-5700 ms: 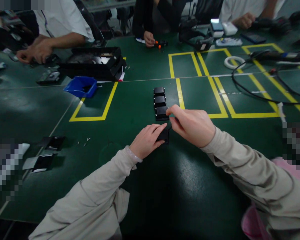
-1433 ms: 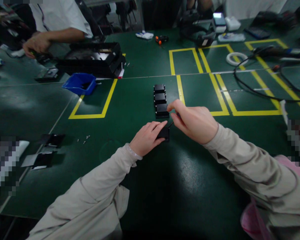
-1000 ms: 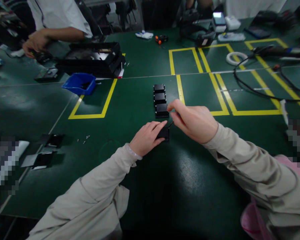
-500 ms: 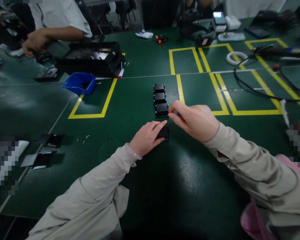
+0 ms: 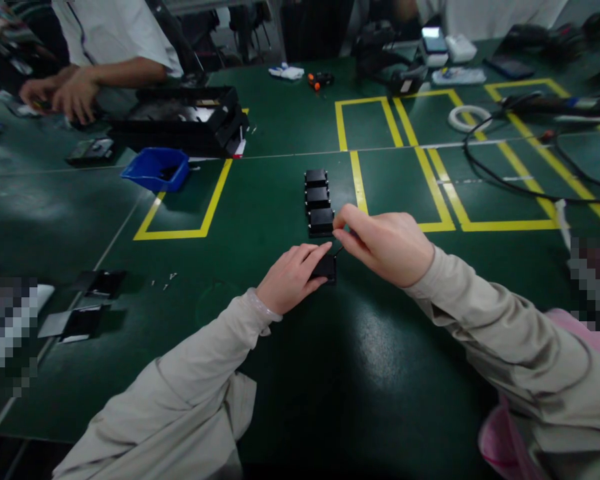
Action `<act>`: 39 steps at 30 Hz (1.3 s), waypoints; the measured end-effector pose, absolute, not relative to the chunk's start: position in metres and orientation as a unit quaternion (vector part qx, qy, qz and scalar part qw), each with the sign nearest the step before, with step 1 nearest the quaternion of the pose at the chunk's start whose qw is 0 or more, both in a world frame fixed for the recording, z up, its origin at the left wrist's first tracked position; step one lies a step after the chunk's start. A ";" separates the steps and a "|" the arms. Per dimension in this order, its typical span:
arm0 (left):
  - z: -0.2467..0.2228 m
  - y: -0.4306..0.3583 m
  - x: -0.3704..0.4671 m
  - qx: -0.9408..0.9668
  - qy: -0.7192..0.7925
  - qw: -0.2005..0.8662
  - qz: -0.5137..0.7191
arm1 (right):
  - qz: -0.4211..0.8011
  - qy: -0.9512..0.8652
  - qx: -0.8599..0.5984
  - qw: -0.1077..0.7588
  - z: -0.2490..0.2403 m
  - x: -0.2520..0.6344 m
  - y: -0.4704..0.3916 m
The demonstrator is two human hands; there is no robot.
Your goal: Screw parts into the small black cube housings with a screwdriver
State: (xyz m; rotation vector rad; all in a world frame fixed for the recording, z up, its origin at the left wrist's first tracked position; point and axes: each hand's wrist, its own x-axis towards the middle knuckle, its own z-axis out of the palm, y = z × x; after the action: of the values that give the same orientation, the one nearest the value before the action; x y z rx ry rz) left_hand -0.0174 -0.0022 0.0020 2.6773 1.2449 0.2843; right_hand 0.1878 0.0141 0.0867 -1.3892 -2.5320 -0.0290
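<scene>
On the green table, my left hand (image 5: 291, 277) grips a small black block (image 5: 326, 268) between thumb and fingers. My right hand (image 5: 385, 243) is pinched on a thin dark tool (image 5: 339, 251), whose tip reaches the block's upper right corner; most of the tool is hidden in the fingers. Just beyond, three black blocks (image 5: 317, 197) stand in a column, with small bright screws along their sides. Several loose screws (image 5: 171, 276) lie to the left of my left hand.
Black and silvery flat pieces (image 5: 83, 323) lie at the left. A blue bin (image 5: 157, 168) sits before a long black tray (image 5: 180, 127), beside a co-worker's hands (image 5: 75, 93). At the right are a white ring (image 5: 470, 119) and black cable (image 5: 500, 177); yellow tape marks the table.
The view has shifted slightly. Both my hands keep nearly the same pose at the block. The co-worker's hands at the upper left have moved and spread apart.
</scene>
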 end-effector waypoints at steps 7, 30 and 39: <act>0.004 -0.002 -0.018 0.899 0.418 0.089 0.094 | -0.003 -0.870 -0.477 0.123 0.088 0.187 0.014; 0.002 0.002 -0.014 0.903 0.406 0.099 0.094 | -0.005 -0.871 -0.480 0.103 0.092 0.187 0.011; 0.004 0.008 -0.005 0.912 0.384 0.110 0.094 | -0.004 -0.869 -0.488 0.084 0.099 0.190 0.013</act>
State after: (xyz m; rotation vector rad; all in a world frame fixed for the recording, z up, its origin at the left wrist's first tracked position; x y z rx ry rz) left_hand -0.0049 0.0078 0.0042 2.6802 1.1283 0.2777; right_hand 0.1898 0.0131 0.0988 -1.4568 -2.5925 -0.0106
